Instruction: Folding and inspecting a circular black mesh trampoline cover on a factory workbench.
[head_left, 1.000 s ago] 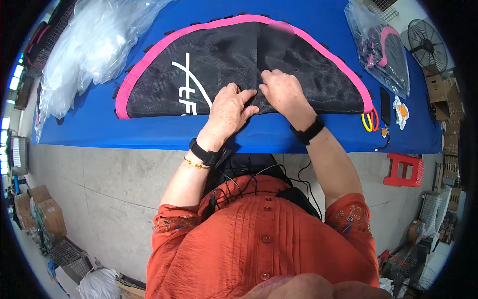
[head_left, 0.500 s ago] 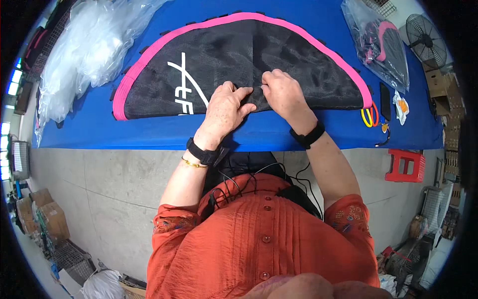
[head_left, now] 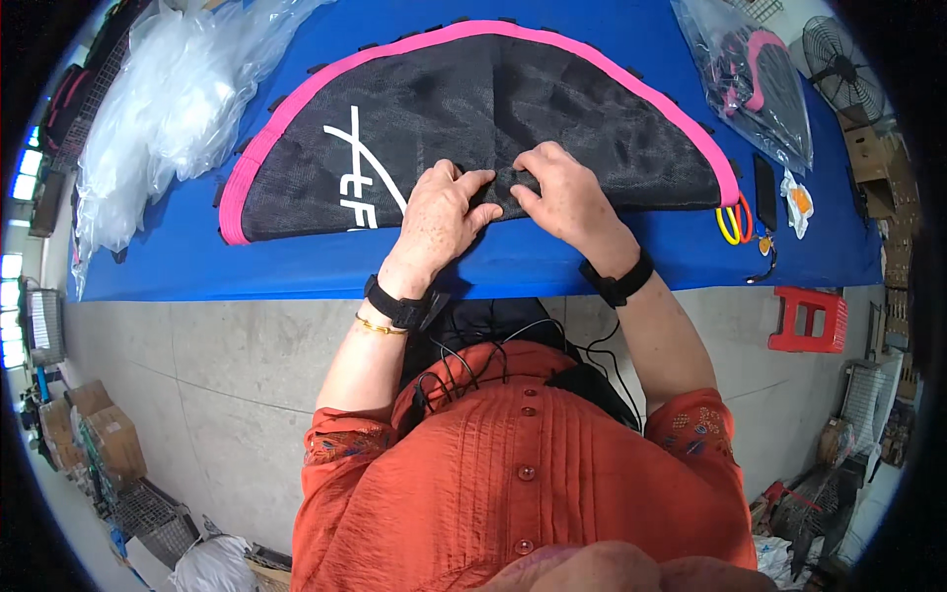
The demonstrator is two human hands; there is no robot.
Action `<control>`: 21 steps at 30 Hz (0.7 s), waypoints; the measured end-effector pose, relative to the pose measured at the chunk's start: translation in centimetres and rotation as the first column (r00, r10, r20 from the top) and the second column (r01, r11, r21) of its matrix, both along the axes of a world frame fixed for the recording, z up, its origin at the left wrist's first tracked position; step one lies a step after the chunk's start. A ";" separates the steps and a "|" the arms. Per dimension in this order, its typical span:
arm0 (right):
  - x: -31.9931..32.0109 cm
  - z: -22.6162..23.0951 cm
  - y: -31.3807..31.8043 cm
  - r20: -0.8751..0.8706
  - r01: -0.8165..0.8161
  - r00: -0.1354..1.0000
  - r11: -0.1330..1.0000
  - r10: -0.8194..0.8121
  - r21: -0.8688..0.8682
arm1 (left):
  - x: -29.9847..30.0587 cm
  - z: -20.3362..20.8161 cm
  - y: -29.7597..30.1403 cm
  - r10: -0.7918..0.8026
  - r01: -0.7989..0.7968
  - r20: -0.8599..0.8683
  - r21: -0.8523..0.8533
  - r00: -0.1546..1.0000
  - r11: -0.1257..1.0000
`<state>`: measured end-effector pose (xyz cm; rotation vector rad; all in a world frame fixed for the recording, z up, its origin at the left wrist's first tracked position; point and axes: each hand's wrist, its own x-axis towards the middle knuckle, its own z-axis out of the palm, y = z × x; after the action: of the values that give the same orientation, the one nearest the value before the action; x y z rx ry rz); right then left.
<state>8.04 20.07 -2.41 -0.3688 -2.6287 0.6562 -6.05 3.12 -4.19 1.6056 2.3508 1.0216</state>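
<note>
A black mesh mat point(head_left: 424, 104) with pink edging lies folded into a half circle on the blue-covered table, its straight fold toward me. Small dark tabs stick out along the curved rim, and white lettering marks its left half. At the middle of the fold, my left hand point(head_left: 437, 212) pinches the mesh, with curled fingers on top and the thumb by the near edge. Close beside it, my right hand point(head_left: 567, 197) grips the same spot, its fingers bent and its thumb reaching toward the left hand. Whatever lies between the fingertips is too small to make out.
Crumpled clear plastic bags point(head_left: 168, 128) pile up at the table's left. A bagged pink-and-black mat point(head_left: 764, 79) lies at the right, near a fan point(head_left: 843, 69). Scissors point(head_left: 733, 225), a dark phone point(head_left: 764, 192) and a small packet point(head_left: 797, 205) sit nearer. A red stool point(head_left: 809, 321) stands below.
My right thumb has swung down and away from its index finger, and the right hand has shifted slightly nearer to me. The left hand stays at the fold.
</note>
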 end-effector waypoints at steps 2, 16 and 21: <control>0.2 -0.2 0.1 -0.002 0.001 1.000 0.999 -0.001 -0.034 | 0.0 0.1 0.0 -0.005 0.005 0.006 0.007 1.000 1.000; -0.2 -0.9 -0.6 -0.045 0.078 0.996 0.996 -0.076 0.045 | -0.2 -0.4 0.1 -0.014 0.015 -0.015 0.023 1.000 1.000; -1.5 -0.4 -2.0 0.018 0.131 0.990 0.968 -0.138 0.213 | 0.1 0.1 0.2 0.000 0.000 -0.007 -0.007 1.000 1.000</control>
<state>6.58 18.10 -2.80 -0.4910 -2.6427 0.3247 -5.99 3.36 -4.10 1.6093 2.3566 1.0089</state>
